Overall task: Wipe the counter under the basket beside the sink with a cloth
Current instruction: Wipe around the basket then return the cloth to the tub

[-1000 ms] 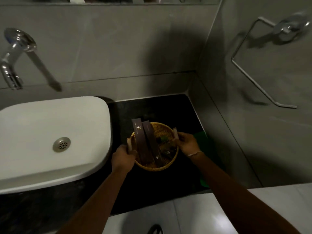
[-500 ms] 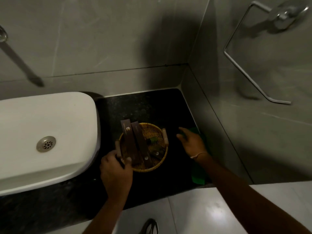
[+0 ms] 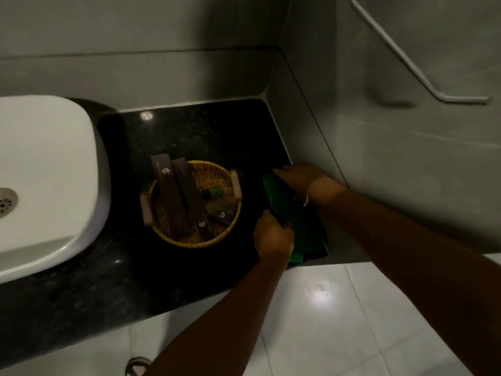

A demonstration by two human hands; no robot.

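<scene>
Both my hands have let go of the basket handles since a moment ago and gone over to the cloth, and my view has swung right so the tap is out of shot. Left to right: the white sink (image 3: 46, 169) sits on the dark speckled counter (image 3: 189, 131), then the wicker basket (image 3: 189, 204) with two long brown boxes (image 3: 179, 194) poking over its rim, parked just beside the sink. My left hand (image 3: 273, 237) is curled around the near edge of the green cloth (image 3: 287, 207), pinching it I think, and my right hand (image 3: 303, 177) lies flat and open on its far end, up against the wall. Worry from here: the cloth hangs right at the counter's front edge, so a sloppy pull could drop it onto the tiled floor (image 3: 325, 308), and a swing left could knock those boxes out. Room's dim, grey tiled walls, polished stone, a metal towel rail (image 3: 406, 63) on the right wall.
</scene>
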